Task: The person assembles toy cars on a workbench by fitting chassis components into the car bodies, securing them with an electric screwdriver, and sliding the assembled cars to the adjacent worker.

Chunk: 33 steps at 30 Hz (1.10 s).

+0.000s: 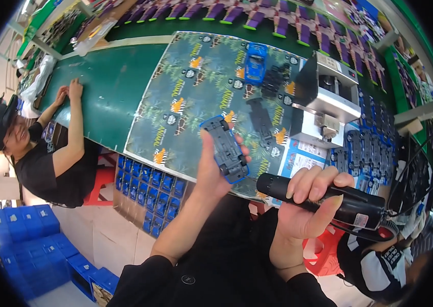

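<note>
My left hand [211, 171] is closed round a toy car [224, 148], its black underside turned up and its blue body showing along the rim. In my right hand [311, 204] is a black electric screwdriver [362, 207], gripped round its barrel. The screwdriver's nose points left toward the car's near end; whether its tip touches the car I cannot tell. Beyond the car, a black chassis plate [261, 120] lies on the patterned sheet [175, 102]. Farther back are a blue car body [255, 64] and a few black parts [274, 81] beside it.
A grey metal machine [329, 97] stands at the right, with rows of blue and black cars [365, 153] behind it. A box of blue parts [150, 187] sits below the table's front edge. Another person [47, 148] sits at the left. Blue crates [35, 250] are stacked lower left.
</note>
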### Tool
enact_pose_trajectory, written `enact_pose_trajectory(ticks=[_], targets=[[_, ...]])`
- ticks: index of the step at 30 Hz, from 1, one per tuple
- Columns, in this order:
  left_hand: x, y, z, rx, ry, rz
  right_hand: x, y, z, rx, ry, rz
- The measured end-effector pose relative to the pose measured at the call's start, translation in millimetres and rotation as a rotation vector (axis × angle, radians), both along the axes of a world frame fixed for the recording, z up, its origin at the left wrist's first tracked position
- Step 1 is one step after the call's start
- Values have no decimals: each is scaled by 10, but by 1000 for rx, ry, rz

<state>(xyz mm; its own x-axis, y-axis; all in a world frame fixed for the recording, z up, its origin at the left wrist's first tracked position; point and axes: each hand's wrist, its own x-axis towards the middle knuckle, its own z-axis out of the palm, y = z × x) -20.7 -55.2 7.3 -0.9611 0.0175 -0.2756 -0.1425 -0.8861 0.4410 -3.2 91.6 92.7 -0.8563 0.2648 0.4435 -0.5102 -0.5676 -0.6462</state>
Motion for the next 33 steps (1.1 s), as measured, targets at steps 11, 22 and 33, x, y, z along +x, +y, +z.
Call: enact_pose_trajectory(ticks=[11,22,33], targets=[[-14,-83,-98,26,50,-34,-41,39,-104,81,-16,14],[131,-170,-171,-159,126,-250,-244,37,81,-99,-12,2],[362,5,10,-48,127,-272,-320,-307,230,-57,51,-92]])
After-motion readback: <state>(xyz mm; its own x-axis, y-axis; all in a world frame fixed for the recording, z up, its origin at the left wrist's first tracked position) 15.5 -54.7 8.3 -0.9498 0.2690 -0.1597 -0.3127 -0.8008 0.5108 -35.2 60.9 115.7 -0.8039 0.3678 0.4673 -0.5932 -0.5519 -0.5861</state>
